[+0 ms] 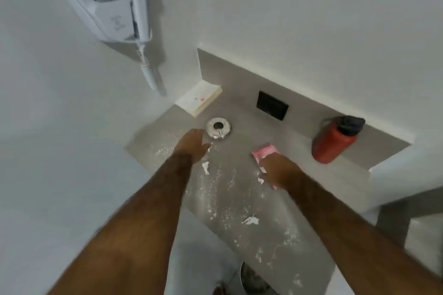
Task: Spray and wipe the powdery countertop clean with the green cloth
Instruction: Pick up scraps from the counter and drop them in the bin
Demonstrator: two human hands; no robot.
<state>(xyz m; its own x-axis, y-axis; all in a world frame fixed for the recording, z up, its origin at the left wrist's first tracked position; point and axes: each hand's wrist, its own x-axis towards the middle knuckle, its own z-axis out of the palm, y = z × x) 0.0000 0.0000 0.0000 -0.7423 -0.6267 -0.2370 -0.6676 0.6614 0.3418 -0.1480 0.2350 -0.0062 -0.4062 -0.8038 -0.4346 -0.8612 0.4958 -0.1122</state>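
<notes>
Countertop [239,127] is carrying powder along its front edge; no green cloth visible. Right hand [275,171] is pressing a pink packet [265,151] mid-counter; left hand [191,145] is hovering spread beside the metal ashtray [218,127], nearer the powder.

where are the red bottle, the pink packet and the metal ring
red bottle [332,142]: head view, middle of its red body
pink packet [265,151]: head view, its uncovered top end
metal ring [218,127]: head view, its shiny rim

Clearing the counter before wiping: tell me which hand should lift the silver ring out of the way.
Left. The left hand hovers right beside the silver ring, while the right hand is farther off, resting on the pink packet.
</notes>
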